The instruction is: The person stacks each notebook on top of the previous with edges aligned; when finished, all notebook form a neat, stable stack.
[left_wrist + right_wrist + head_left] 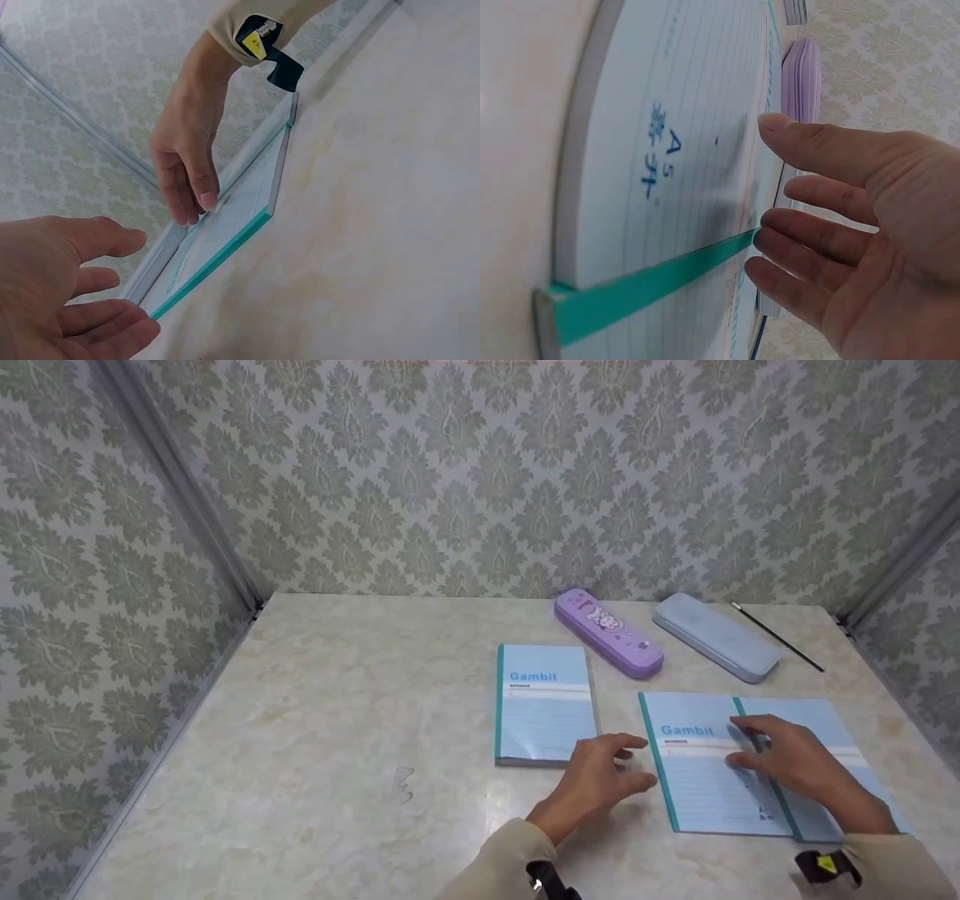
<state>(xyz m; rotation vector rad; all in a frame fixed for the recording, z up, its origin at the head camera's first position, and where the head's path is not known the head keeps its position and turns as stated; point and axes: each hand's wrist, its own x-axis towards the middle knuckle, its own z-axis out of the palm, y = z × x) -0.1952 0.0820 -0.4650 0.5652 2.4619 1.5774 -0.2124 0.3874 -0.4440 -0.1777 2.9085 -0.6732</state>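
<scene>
Two pale blue notebooks with teal spines lie side by side at the right of the table, the nearer-to-middle notebook [716, 791] and the far-right notebook [821, 718]. My right hand [799, 757] hovers over where they meet, thumb and fingers apart and holding nothing. Whether a fingertip touches a cover, I cannot tell. My left hand [596, 780], fingers loosely bent and empty, is just left of the middle notebook's spine. Behind it lies a third, similar notebook [547, 712], its lower right corner partly hidden by that hand.
A purple pencil case [609, 634] and a pale grey-blue pencil case [716, 637] lie at the back right. Beside them is a thin black pencil [780, 637]. Patterned wall panels [450, 472] enclose the marble-look table [300, 720].
</scene>
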